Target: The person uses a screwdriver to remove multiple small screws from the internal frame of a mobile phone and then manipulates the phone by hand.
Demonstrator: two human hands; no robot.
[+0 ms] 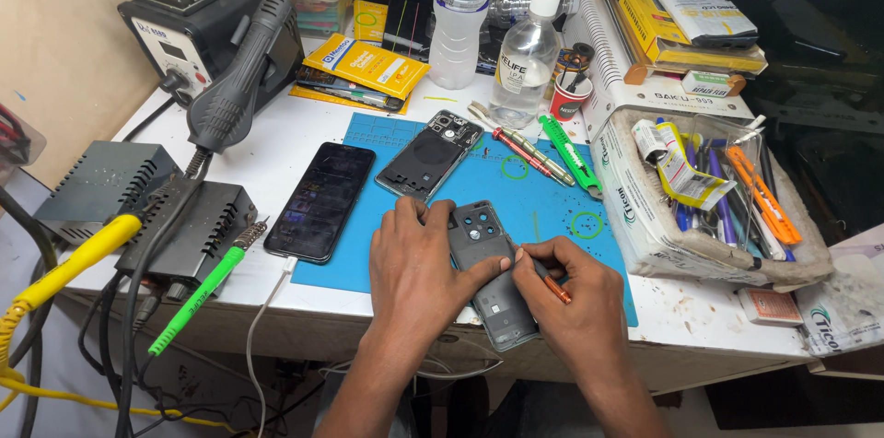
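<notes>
My left hand [416, 263] grips a grey phone back cover [490, 272] lying on the blue work mat [543, 208] near the table's front edge. My right hand [573, 295] holds a small orange-handled screwdriver [551, 283], with its tip against the cover's middle. The cover's camera cut-outs face up at its far end. A phone mid-frame [429, 154] lies further back on the mat. A black phone screen [321, 200] rests left of the mat.
A hot-air rework station with its handle [241, 79] stands back left, a power box [189, 231] with cables below it. Bottles [525, 56], yellow packets [366, 65], a green cutter [571, 157] and a tool-filled box [709, 203] crowd the back and right.
</notes>
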